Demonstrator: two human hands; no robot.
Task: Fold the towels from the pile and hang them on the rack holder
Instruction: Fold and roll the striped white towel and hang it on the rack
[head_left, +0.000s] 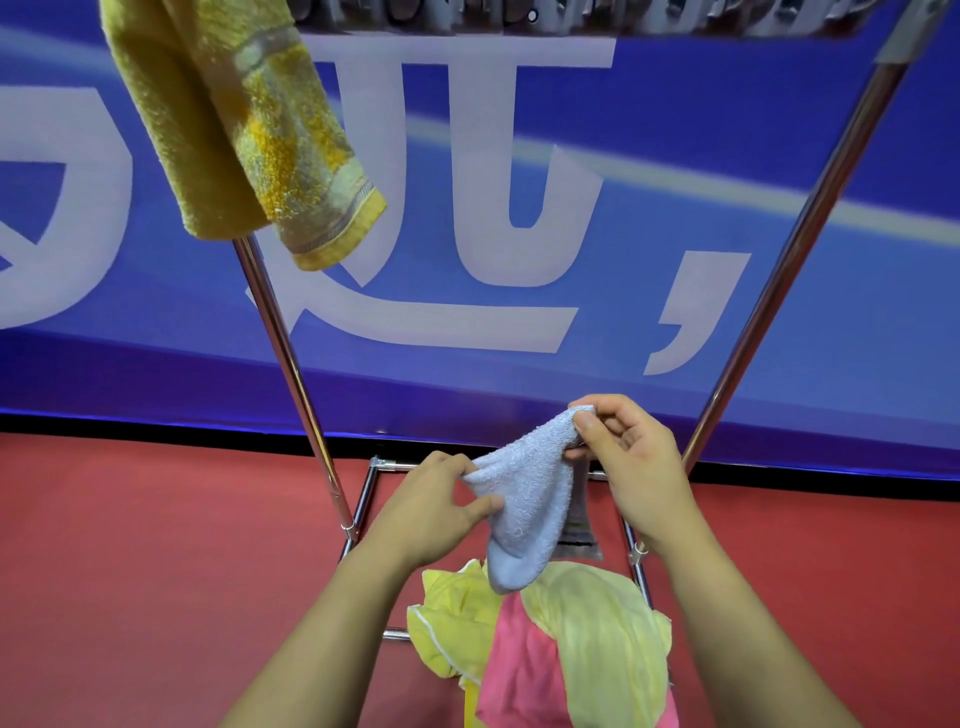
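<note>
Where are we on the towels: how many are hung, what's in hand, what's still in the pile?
Done: one yellow towel hangs over the rack at top left. In hand: the left hand and right hand pinch a light blue towel at two points, not yet folded. Left: the pile below shows at least yellow-green and pink cloths; the exact count is unclear.

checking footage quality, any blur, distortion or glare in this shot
Head view: wide-angle bending splays the rack poles outward; the yellow towel at the top is soft and smeared; the blue towel, left hand and right hand are sharp; lighting even, faint highlights on the chrome only.
</note>
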